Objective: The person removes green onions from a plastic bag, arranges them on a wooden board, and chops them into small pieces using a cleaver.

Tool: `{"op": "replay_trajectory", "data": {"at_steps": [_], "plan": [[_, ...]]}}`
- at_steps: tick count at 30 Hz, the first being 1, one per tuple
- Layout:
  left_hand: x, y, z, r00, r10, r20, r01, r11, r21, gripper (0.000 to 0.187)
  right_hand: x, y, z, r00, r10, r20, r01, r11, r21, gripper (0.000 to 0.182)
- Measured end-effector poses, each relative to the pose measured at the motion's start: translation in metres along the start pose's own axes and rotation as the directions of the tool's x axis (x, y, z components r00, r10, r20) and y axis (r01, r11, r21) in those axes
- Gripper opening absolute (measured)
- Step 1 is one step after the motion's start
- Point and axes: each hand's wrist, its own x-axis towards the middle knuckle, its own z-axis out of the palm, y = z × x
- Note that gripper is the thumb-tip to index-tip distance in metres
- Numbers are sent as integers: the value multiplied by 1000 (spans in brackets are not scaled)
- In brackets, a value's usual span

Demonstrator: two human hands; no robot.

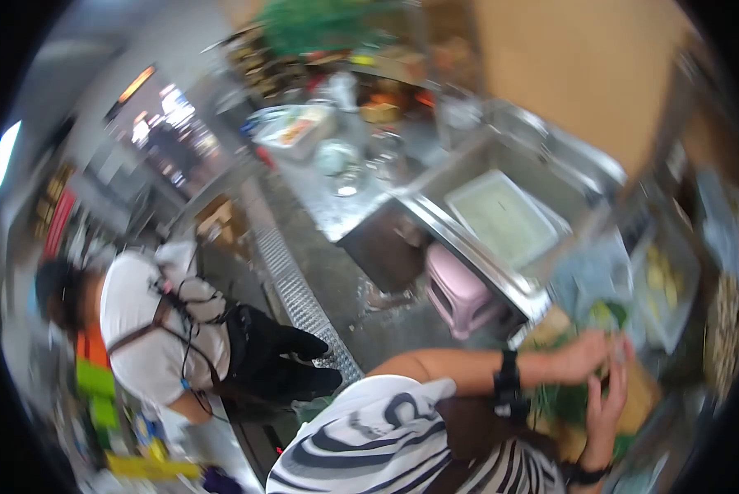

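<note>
My left hand (579,359) reaches in over a cutting board (645,403), its fingers bent toward the fingertips of my right hand (608,402). Both hands meet above the board, their fingers closed around something small and pale that blur hides. Dark leafy greens (557,403) lie on the board below and beside my hands. Just beyond my fingertips is a rounder green piece (606,313), beside a clear plastic bag (592,276). Black bands circle both my wrists.
A metal sink (501,156) holds a white tub (501,218) of cloudy liquid. Under its edge stands a pink stool (460,296). A bag of yellowish pieces (662,284) lies right of the board. Behind me, a co-worker in white (168,309) stands beside a floor grate (291,272).
</note>
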Motion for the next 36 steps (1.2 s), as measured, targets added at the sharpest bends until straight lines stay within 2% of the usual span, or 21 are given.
{"op": "replay_trajectory", "data": {"at_steps": [1,2,3,5,7,8,10,11,12,14,17,18,19,21,22,25,29,31,32,34,36], "plan": [[6,20,-2,999,-10,-50,8,999,-36,37,-11,3,-7,992,129,0,-129,992,16,55],[16,53,-14,999,39,-31,-30,971,237,33,-20,18,-9,992,-40,-123,25,992,-124,56],[23,69,-26,999,-20,32,7,933,359,29,-23,2,-20,983,38,-180,-44,999,-30,53],[26,73,-37,953,52,-300,11,978,206,21,-50,17,-33,962,102,-253,-124,990,-73,43],[46,128,-36,972,108,-207,-98,994,57,36,-78,32,-42,939,246,-242,-255,967,-4,25],[52,136,-32,956,192,-224,-172,979,108,39,-93,44,-45,928,319,-192,-318,947,40,20],[70,150,-35,994,70,-78,-63,994,88,37,-116,62,-40,871,476,-119,-453,873,181,16],[72,148,-24,996,12,-93,15,960,278,30,-123,68,-35,860,493,-133,-467,865,184,16],[73,148,-8,992,-37,-120,89,881,464,27,-127,72,-30,829,559,-36,-535,809,245,16],[75,125,12,941,-339,1,265,737,621,24,-127,82,0,784,617,70,-604,730,320,16],[74,17,13,809,-498,313,108,648,754,31,-116,90,34,814,573,93,-568,752,334,20],[68,-5,21,766,-580,278,170,600,782,30,-106,89,45,753,649,105,-652,714,256,26],[64,-36,16,754,-583,301,118,572,812,30,-95,86,53,683,722,111,-729,662,176,33],[43,-74,8,842,-481,244,86,566,820,31,-78,79,63,648,758,76,-762,641,91,42],[36,-84,2,837,-482,259,81,577,813,31,-72,76,67,622,781,60,-782,623,-3,51],[13,-100,-17,810,-573,128,328,623,710,31,-56,56,70,625,778,-65,-779,618,-104,56],[-14,-139,-35,753,-655,65,463,597,655,29,-55,63,95,587,796,-151,-809,572,-133,52],[-24,-151,-35,839,-536,90,428,753,500,24,-54,64,102,569,791,-223,-821,563,-99,50],[-27,-157,-35,835,-541,98,432,757,491,24,-54,63,104,560,797,-225,-827,551,-106,50],[-30,-160,-34,660,-739,132,685,665,296,21,-49,58,108,577,777,-253,-814,573,-97,48],[-31,-161,-33,676,-721,154,666,687,292,20,-44,55,115,586,763,-273,-810,565,-159,46]]}}
